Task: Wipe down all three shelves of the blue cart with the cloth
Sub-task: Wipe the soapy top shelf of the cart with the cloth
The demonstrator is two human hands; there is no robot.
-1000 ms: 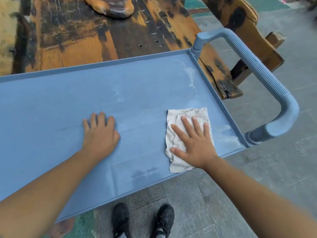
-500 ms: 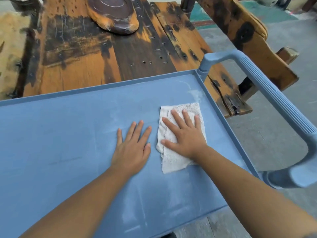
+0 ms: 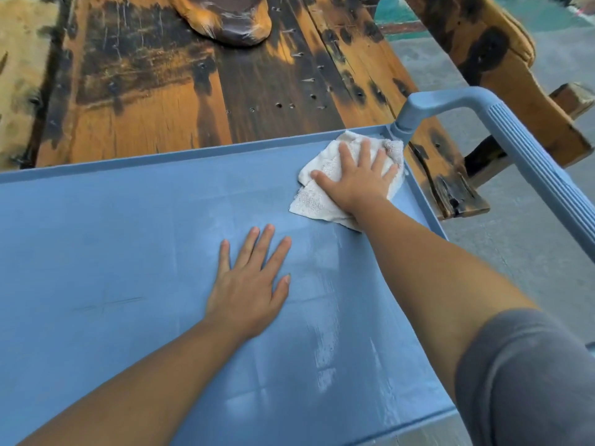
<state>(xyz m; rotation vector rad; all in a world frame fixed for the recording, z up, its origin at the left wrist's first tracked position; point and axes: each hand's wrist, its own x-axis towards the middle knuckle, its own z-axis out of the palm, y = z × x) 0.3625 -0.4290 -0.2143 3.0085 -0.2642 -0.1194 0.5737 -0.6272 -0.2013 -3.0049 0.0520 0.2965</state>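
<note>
The blue cart's top shelf (image 3: 112,236) fills the lower view, with pale wet streaks on its right part. A white cloth (image 3: 314,201) lies in the shelf's far right corner, bunched against the rim. My right hand (image 3: 360,178) presses flat on the cloth with fingers spread. My left hand (image 3: 251,284) rests flat on the bare shelf, nearer to me and left of the cloth, holding nothing. The lower shelves are hidden under the top one.
The cart's ribbed blue handle (image 3: 531,165) arches along the right end. A worn wooden table (image 3: 193,91) abuts the shelf's far rim, with a brown dish (image 3: 231,20) on it. A wooden bench (image 3: 483,59) stands at the right on grey paving.
My right hand has slid the cloth away from me, from the near right part of the shelf into its far right corner. My left hand has shifted right along the shelf.
</note>
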